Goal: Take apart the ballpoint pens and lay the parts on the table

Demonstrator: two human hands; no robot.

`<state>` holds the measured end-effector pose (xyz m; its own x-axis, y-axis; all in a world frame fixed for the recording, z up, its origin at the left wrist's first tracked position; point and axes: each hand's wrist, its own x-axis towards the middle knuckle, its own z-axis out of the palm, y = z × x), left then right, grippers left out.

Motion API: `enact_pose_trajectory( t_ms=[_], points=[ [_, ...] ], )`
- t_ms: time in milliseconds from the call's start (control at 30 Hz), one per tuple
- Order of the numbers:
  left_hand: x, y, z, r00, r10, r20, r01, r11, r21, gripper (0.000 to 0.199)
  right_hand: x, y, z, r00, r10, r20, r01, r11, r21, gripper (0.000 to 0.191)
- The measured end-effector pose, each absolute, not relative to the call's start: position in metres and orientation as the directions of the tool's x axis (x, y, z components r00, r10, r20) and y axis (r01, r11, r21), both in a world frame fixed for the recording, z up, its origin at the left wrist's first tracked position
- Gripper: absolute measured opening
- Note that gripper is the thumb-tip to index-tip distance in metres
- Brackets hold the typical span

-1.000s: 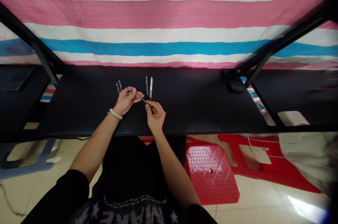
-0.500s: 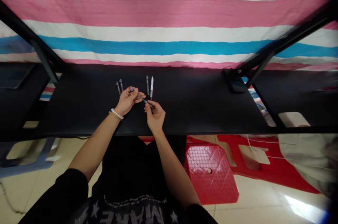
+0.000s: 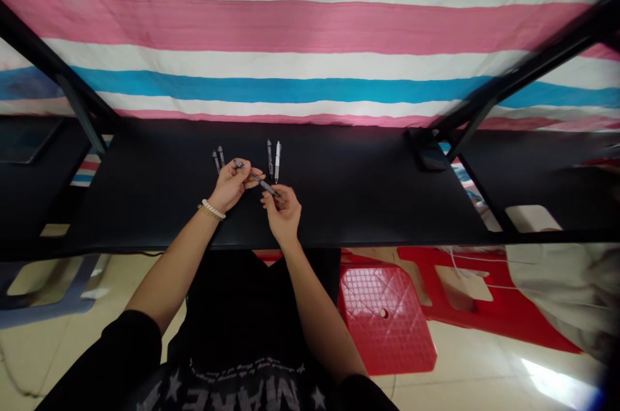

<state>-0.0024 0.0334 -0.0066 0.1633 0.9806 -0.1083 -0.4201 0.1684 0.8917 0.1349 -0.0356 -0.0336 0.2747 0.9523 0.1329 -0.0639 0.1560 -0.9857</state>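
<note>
A dark grey pen slants between my two hands above the black table. My left hand pinches its upper left end between thumb and fingers. Around its lower right end are the closed fingertips of my right hand. Two dark pens lie just behind my left hand, partly covered by it. Behind my right hand, a dark pen and a white pen lie side by side.
A black phone-like object rests at the table's right by a metal strut. A striped sheet hangs behind the table. Below the front edge stands a red stool.
The right hand's fingertips have shifted slightly on the pen's lower end, baring more of its grip. Otherwise the hands hold nearly the same pose, and the view has shifted a little.
</note>
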Motion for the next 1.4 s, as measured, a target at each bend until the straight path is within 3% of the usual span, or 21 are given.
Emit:
enact_pose_trajectory(
  t_ms=[100,233,567,833,967,1167,1267,1400],
  points=[
    [-0.0027,0.034,-0.0062,0.152,0.982,-0.116,-0.426,0.171,0.888,0.035,0.1344,-0.0363,-0.0324,0.229,0.971,0.071,-0.069,0.089,-0.994,0.036],
    [-0.0023,0.0336,-0.0066,0.152,0.982,-0.114,-0.43,0.17,0.887,0.036,0.1347,-0.0372,-0.0307,0.27,0.958,0.096,-0.063,0.117,-0.991,0.043],
    [-0.0016,0.0346,-0.0089,0.176,0.978,-0.115,-0.414,0.18,0.892,0.044,0.1355,-0.0365,-0.0286,0.266,0.961,0.07,-0.032,0.081,-0.996,0.039],
    [-0.002,0.0328,-0.0061,0.214,0.97,-0.111,-0.393,0.19,0.9,0.048,0.1381,-0.0373,-0.0277,0.202,0.977,0.065,0.073,0.051,-0.996,0.054],
    [-0.0017,0.0336,-0.0068,0.184,0.977,-0.103,-0.416,0.172,0.893,0.049,0.1381,-0.0362,-0.0274,0.243,0.961,0.131,0.056,0.121,-0.991,0.039],
    [-0.0023,0.0336,-0.0075,0.216,0.971,-0.104,-0.386,0.183,0.904,0.043,0.1388,-0.0367,-0.0276,0.193,0.978,0.084,0.103,0.065,-0.993,0.05],
    [-0.0022,0.0338,-0.0073,0.191,0.977,-0.099,-0.4,0.17,0.901,0.044,0.1389,-0.036,-0.0277,0.243,0.959,0.146,0.111,0.122,-0.986,0.038],
    [-0.002,0.0338,-0.0063,0.166,0.981,-0.097,-0.412,0.159,0.897,0.047,0.139,-0.0361,-0.028,0.206,0.97,0.129,0.09,0.113,-0.99,0.037]
  ],
)
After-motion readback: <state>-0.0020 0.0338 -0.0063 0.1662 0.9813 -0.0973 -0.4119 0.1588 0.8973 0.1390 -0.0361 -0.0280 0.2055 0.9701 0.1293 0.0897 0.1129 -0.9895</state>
